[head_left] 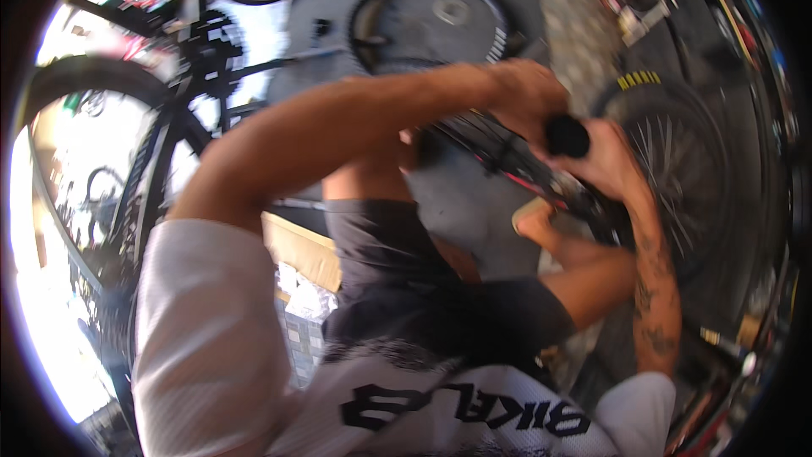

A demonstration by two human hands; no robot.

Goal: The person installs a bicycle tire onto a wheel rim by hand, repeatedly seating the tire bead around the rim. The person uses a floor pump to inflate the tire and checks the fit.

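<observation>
My left hand (526, 100) reaches across from the left, its fingers curled at a black round-ended part (567, 136). What lies under those fingers is hidden and blurred. From the other side my right hand (607, 159) is closed around the same black part, its back turned to the right. Just below both hands runs a slim black bicycle part with a red stripe (529, 184), slanting down to the right between my legs. Whether it joins the black part I cannot tell.
A bicycle wheel (719, 148) with a black tyre lies close by my right arm. Another wheel (501, 17) rests on the dark mat (529, 0) ahead. Bicycle frames and a cogset (211, 51) stand at the left. An opened cardboard box (304, 254) sits beside my left leg.
</observation>
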